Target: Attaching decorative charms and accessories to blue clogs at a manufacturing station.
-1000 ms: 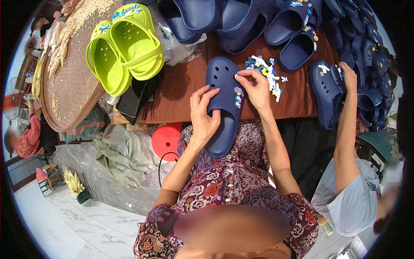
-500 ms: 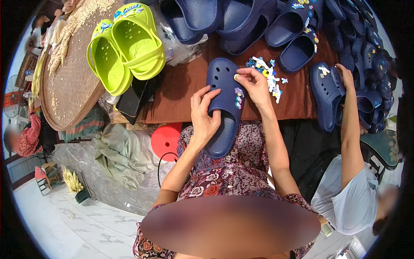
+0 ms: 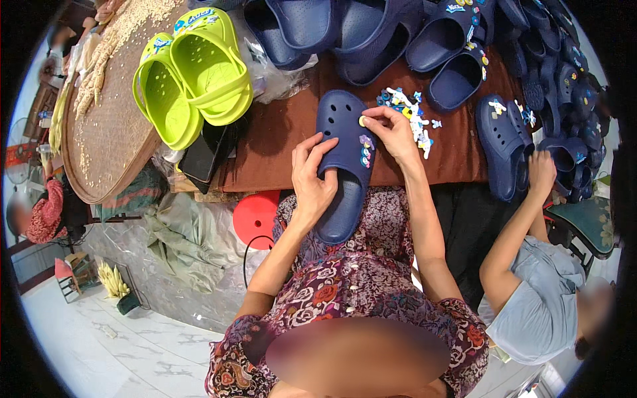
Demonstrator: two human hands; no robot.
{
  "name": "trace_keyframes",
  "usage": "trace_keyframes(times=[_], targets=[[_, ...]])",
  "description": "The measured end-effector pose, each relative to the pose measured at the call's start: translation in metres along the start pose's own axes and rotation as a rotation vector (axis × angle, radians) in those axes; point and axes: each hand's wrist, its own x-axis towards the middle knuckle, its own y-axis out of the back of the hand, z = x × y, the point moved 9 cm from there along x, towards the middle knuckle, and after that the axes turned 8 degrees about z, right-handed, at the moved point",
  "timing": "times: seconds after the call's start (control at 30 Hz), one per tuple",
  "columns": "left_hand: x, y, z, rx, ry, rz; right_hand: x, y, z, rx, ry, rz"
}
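A navy blue clog (image 3: 341,154) with round holes lies toe-away in front of me, its heel over the table's near edge. My left hand (image 3: 313,174) is closed on its left side, thumb in the foot opening and fingers on the upper. My right hand (image 3: 394,134) pinches a small pale yellow shoe charm (image 3: 363,121) against the upper's right side. Just below that, colourful charms (image 3: 366,151) sit on the clog. To the right of my right hand lies a pile of white, blue and yellow charms (image 3: 413,118).
Lime green clogs (image 3: 211,69) stand at the left by a round tray (image 3: 109,142) with pale grains. Navy clogs (image 3: 371,40) are heaped along the back and right. A co-worker's hand (image 3: 542,174) is beside a navy clog pair (image 3: 499,149) on the brown cloth (image 3: 265,149).
My hands and the clog stay nearly still. The co-worker's hand has moved from the far end of the clog pair toward its heels, uncovering a charm on the right clog.
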Motion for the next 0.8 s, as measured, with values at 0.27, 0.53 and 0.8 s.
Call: trace_keyframes(times=[0.27,0.53,0.8], targets=[[0.001,0.001,-0.006,-0.045,0.025,0.01,0.01,-0.01,0.004,0.065,0.05,-0.118],[-0.001,0.001,-0.003,-0.026,-0.005,0.014,0.005,-0.01,-0.005,0.094,0.059,-0.114],[-0.002,0.001,-0.004,-0.036,-0.007,0.013,0.001,-0.001,-0.018,-0.163,0.256,-0.06]])
